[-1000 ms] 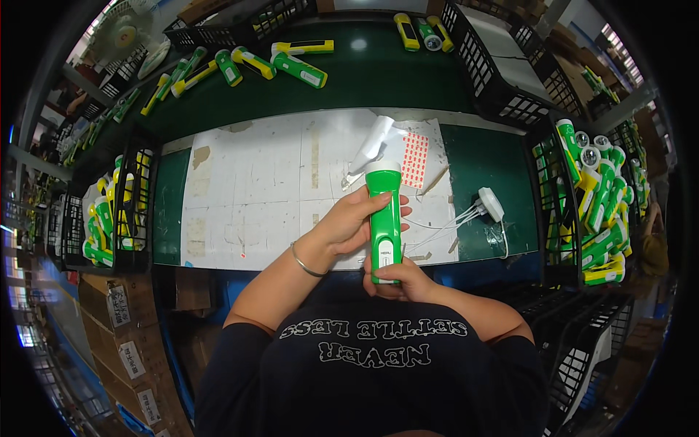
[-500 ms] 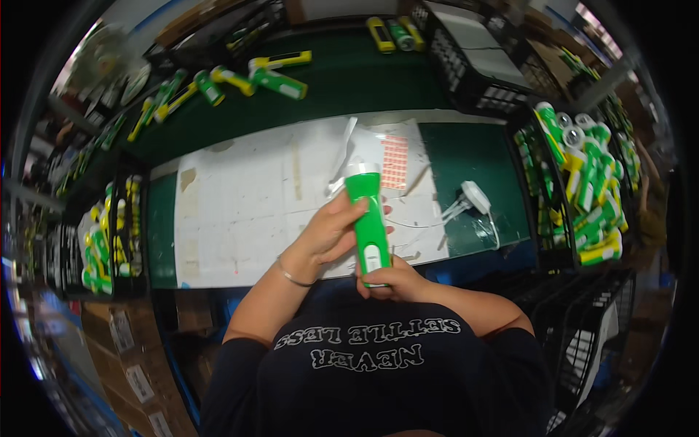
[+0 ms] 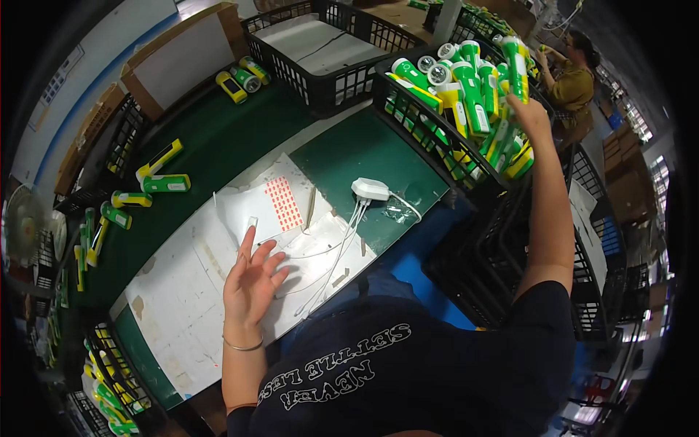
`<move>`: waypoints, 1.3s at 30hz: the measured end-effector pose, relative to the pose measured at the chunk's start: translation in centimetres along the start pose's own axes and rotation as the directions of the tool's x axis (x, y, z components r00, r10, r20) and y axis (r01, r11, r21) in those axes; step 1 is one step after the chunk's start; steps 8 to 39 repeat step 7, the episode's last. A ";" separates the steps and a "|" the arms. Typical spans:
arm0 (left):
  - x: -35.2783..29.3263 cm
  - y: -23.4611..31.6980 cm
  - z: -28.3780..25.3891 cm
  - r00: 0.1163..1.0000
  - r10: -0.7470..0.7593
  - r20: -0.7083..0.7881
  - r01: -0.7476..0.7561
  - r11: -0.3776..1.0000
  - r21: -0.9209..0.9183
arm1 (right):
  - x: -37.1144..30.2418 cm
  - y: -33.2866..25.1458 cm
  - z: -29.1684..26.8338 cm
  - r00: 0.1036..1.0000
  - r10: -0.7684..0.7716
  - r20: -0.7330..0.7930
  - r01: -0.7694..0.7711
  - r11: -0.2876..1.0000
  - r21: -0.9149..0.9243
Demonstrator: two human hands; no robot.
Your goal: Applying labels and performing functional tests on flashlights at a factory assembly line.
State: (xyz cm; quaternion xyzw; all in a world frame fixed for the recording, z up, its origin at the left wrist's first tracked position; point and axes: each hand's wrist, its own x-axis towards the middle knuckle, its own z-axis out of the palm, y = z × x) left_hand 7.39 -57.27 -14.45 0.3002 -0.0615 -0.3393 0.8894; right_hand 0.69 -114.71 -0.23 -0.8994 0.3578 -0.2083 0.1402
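Note:
My right hand (image 3: 530,118) reaches out to the far right and grips the lower end of a green and yellow flashlight (image 3: 517,67). It is held over a black crate (image 3: 486,195) heaped with similar flashlights (image 3: 472,102). My left hand (image 3: 249,285) hovers palm up over the white board (image 3: 171,313), fingers spread. A small white piece (image 3: 253,221) shows at its index fingertip; whether it sticks there I cannot tell. Beyond that hand lies a sheet of small red stickers (image 3: 284,204). A white multi-cable charger (image 3: 371,189) sits to its right on the green tabletop.
More flashlights (image 3: 166,183) lie along the table's left side. A black crate with a white liner (image 3: 342,91) stands at the back. Another flashlight crate (image 3: 116,357) is at lower left. Black crates (image 3: 473,269) are stacked by my right side. A person (image 3: 575,80) works at far right.
My view has turned right. The flashlight, earlier held in both hands over the board, is now in my right hand over the right crate. My left hand has let go and opened.

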 end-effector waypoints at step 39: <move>0.9 0.0 -0.1 0.999 -0.039 0.016 0.039 0.999 0.009 | 2.5 -0.5 -0.4 0.988 0.147 -0.054 -0.157 0.902 -0.403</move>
